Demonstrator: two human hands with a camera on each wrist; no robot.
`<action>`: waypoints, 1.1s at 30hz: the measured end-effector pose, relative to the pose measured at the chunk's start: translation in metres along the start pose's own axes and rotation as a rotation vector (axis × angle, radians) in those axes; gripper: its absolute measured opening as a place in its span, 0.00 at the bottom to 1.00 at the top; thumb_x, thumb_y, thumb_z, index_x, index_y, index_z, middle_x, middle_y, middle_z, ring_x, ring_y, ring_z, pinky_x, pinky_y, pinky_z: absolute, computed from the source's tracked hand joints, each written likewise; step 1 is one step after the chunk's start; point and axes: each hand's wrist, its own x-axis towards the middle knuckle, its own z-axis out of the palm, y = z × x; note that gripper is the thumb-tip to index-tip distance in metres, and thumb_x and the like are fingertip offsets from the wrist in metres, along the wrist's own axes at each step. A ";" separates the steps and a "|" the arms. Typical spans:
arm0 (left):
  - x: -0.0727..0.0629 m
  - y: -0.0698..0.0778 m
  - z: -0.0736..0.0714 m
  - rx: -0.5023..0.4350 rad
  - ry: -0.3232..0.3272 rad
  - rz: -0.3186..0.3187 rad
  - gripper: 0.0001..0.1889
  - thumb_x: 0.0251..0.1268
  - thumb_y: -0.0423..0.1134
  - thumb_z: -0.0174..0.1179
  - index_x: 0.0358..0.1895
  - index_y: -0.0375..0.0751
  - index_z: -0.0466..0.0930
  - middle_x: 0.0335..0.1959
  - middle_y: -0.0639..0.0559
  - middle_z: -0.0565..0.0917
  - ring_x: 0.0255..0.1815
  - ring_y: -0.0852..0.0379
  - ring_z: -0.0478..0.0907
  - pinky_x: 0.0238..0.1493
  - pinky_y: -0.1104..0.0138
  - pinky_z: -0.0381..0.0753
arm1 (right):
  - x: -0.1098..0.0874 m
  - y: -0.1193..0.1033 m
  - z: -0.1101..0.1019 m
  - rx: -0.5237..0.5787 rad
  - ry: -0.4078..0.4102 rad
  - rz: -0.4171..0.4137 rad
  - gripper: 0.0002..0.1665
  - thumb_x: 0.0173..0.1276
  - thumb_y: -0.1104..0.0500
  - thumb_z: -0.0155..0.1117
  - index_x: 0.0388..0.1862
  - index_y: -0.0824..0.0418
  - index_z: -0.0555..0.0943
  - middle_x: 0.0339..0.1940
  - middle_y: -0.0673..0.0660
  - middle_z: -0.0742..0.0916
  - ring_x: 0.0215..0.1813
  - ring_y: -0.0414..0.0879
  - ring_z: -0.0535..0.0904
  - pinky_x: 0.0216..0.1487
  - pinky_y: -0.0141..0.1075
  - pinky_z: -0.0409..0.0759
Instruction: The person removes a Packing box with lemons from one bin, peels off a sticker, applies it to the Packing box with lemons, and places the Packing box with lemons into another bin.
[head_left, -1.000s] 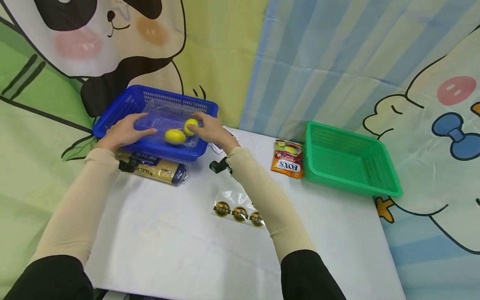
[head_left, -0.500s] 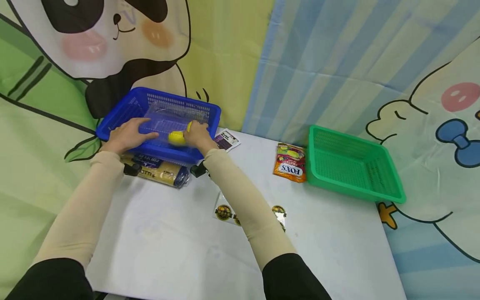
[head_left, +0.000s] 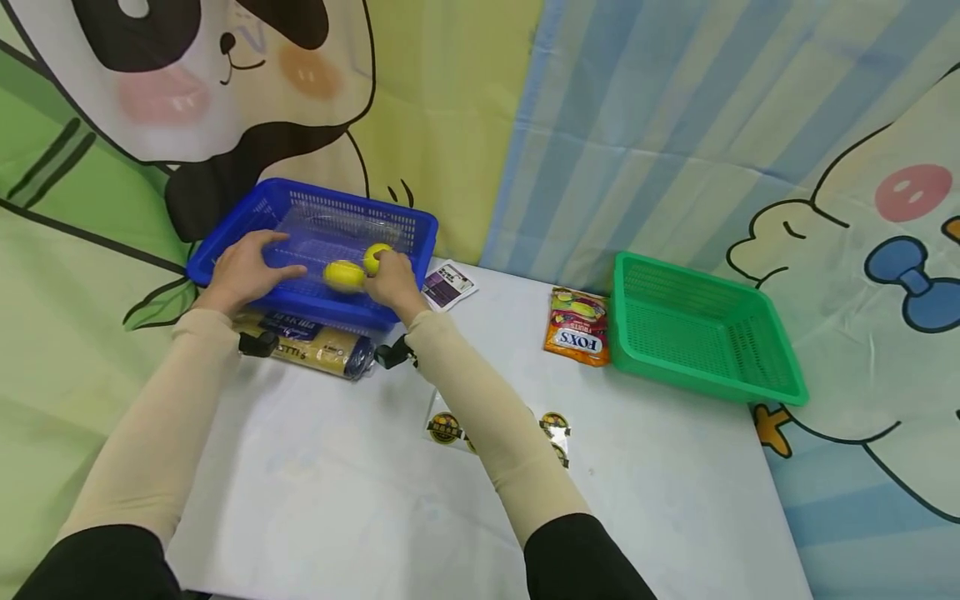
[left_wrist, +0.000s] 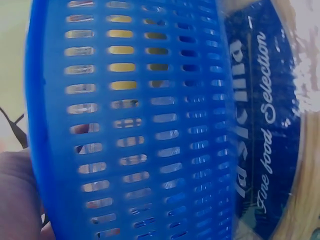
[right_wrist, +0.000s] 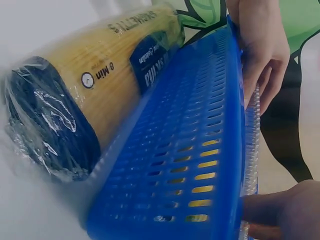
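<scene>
Spaghetti packet (right_wrist: 117, 75), near the left edge of the table (head_left: 337, 483), reads "SPAGHETTI" and "8 Min" beside a clock sign (right_wrist: 87, 79); its blue label (left_wrist: 252, 150) bears "Fine food Selection". Orange-and-red bag (head_left: 577, 327), at the far edge, reads "FOX'S" and "FRUITS". Sachet (head_left: 448, 285) print is illegible.

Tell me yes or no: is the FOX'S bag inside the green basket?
No, the FOX'S bag lies on the white table, just to the left of the green basket.
</scene>
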 end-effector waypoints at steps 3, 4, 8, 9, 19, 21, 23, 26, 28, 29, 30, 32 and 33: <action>-0.004 0.000 0.000 -0.042 0.065 0.014 0.45 0.69 0.61 0.66 0.81 0.41 0.62 0.84 0.34 0.57 0.83 0.28 0.49 0.80 0.31 0.44 | 0.000 0.001 0.001 0.075 0.022 0.023 0.35 0.69 0.53 0.75 0.73 0.60 0.77 0.71 0.57 0.82 0.76 0.50 0.73 0.75 0.34 0.72; -0.004 0.000 0.001 -0.056 0.083 0.021 0.44 0.69 0.61 0.67 0.80 0.41 0.63 0.84 0.35 0.57 0.83 0.29 0.50 0.80 0.32 0.44 | 0.000 0.003 0.001 0.095 0.032 0.033 0.36 0.68 0.52 0.76 0.72 0.60 0.78 0.71 0.56 0.82 0.76 0.50 0.73 0.76 0.34 0.72; -0.008 0.001 0.003 -0.101 0.170 0.058 0.43 0.67 0.59 0.69 0.79 0.41 0.67 0.84 0.40 0.59 0.82 0.31 0.53 0.80 0.35 0.48 | -0.004 0.004 -0.005 0.168 0.081 0.025 0.35 0.68 0.50 0.77 0.71 0.60 0.80 0.71 0.53 0.83 0.77 0.50 0.73 0.77 0.34 0.70; -0.009 0.003 0.003 -0.113 0.195 0.065 0.42 0.67 0.59 0.69 0.79 0.42 0.67 0.84 0.42 0.59 0.81 0.31 0.55 0.79 0.36 0.50 | -0.005 0.004 -0.009 0.179 0.092 0.017 0.35 0.68 0.50 0.76 0.71 0.59 0.80 0.71 0.52 0.83 0.77 0.50 0.72 0.77 0.34 0.70; -0.026 0.079 -0.003 -0.198 0.423 0.184 0.37 0.62 0.53 0.76 0.73 0.47 0.76 0.81 0.53 0.67 0.70 0.40 0.64 0.66 0.45 0.60 | -0.033 0.024 -0.089 0.315 0.103 -0.043 0.34 0.73 0.49 0.72 0.75 0.53 0.77 0.66 0.56 0.85 0.30 0.40 0.72 0.32 0.30 0.75; -0.030 0.100 0.004 -0.226 0.451 0.233 0.36 0.60 0.50 0.78 0.71 0.45 0.79 0.80 0.51 0.69 0.72 0.41 0.65 0.74 0.47 0.58 | -0.045 0.038 -0.109 0.325 0.124 -0.049 0.34 0.71 0.48 0.73 0.74 0.51 0.78 0.66 0.56 0.86 0.35 0.39 0.77 0.33 0.27 0.75; -0.036 0.120 0.015 -0.253 0.482 0.290 0.33 0.58 0.48 0.79 0.68 0.43 0.82 0.78 0.48 0.72 0.69 0.40 0.70 0.73 0.48 0.60 | -0.060 0.055 -0.128 0.333 0.142 -0.052 0.34 0.70 0.48 0.74 0.73 0.51 0.79 0.67 0.56 0.85 0.36 0.45 0.80 0.32 0.29 0.78; -0.045 0.145 0.037 -0.301 0.527 0.394 0.30 0.56 0.44 0.81 0.62 0.40 0.86 0.74 0.44 0.77 0.54 0.40 0.79 0.68 0.54 0.64 | -0.085 0.084 -0.149 0.333 0.166 -0.060 0.33 0.70 0.47 0.74 0.72 0.50 0.79 0.77 0.52 0.77 0.59 0.50 0.83 0.52 0.36 0.85; -0.053 0.159 0.052 -0.321 0.549 0.450 0.27 0.55 0.42 0.81 0.59 0.39 0.87 0.71 0.42 0.79 0.42 0.41 0.76 0.53 0.59 0.66 | -0.102 0.103 -0.159 0.315 0.180 -0.065 0.33 0.71 0.46 0.74 0.72 0.51 0.79 0.78 0.53 0.76 0.68 0.55 0.80 0.60 0.43 0.85; -0.056 0.165 0.060 -0.330 0.554 0.479 0.26 0.54 0.41 0.82 0.57 0.38 0.88 0.70 0.41 0.80 0.38 0.41 0.75 0.51 0.61 0.65 | -0.111 0.113 -0.162 0.311 0.187 -0.064 0.33 0.71 0.47 0.74 0.73 0.51 0.79 0.78 0.53 0.76 0.68 0.56 0.80 0.61 0.46 0.85; -0.060 0.171 0.067 -0.336 0.551 0.500 0.26 0.54 0.40 0.82 0.56 0.37 0.88 0.69 0.40 0.80 0.38 0.41 0.75 0.49 0.63 0.66 | -0.120 0.122 -0.164 0.314 0.195 -0.061 0.33 0.71 0.47 0.74 0.73 0.51 0.79 0.78 0.54 0.75 0.68 0.58 0.80 0.62 0.47 0.85; -0.066 0.181 0.084 -0.347 0.542 0.532 0.25 0.53 0.40 0.82 0.54 0.35 0.89 0.68 0.38 0.81 0.38 0.40 0.76 0.45 0.64 0.67 | -0.136 0.141 -0.166 0.315 0.215 -0.048 0.33 0.70 0.48 0.74 0.72 0.52 0.80 0.78 0.54 0.76 0.67 0.60 0.81 0.62 0.49 0.85; -0.069 0.185 0.092 -0.350 0.539 0.548 0.25 0.52 0.40 0.83 0.53 0.35 0.89 0.67 0.37 0.81 0.38 0.39 0.77 0.44 0.63 0.69 | -0.144 0.150 -0.166 0.314 0.224 -0.041 0.33 0.70 0.48 0.75 0.72 0.52 0.80 0.78 0.55 0.76 0.66 0.60 0.82 0.61 0.49 0.85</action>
